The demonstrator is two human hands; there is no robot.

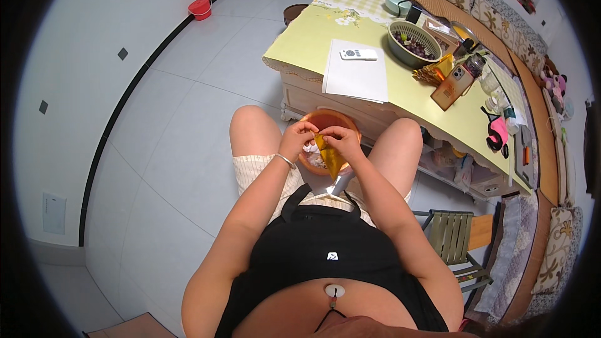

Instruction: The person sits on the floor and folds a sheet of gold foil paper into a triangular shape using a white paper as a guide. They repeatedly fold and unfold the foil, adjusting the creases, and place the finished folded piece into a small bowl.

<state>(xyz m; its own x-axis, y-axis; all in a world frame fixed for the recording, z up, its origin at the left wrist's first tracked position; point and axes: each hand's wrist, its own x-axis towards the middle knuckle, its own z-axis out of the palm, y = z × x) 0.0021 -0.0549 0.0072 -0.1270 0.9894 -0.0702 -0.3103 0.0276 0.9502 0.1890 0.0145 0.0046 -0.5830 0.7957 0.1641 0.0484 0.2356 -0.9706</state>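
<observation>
Both my hands meet in front of me, between my knees and over an orange bin. A shiny gold foil paper hangs from my fingers and narrows to a point at the bottom. My left hand, with a pale bangle at the wrist, pinches its upper left edge. The fingers of my right hand are closed on its upper right side. Below the paper, whitish scraps show inside the bin. Part of the bin's rim is covered by my hands and the paper.
A table with a yellow-green cloth stands ahead. It holds white sheets, a remote, a basket of grapes, gold papers and a phone. A green slatted stool is right; a red bucket stands by the wall.
</observation>
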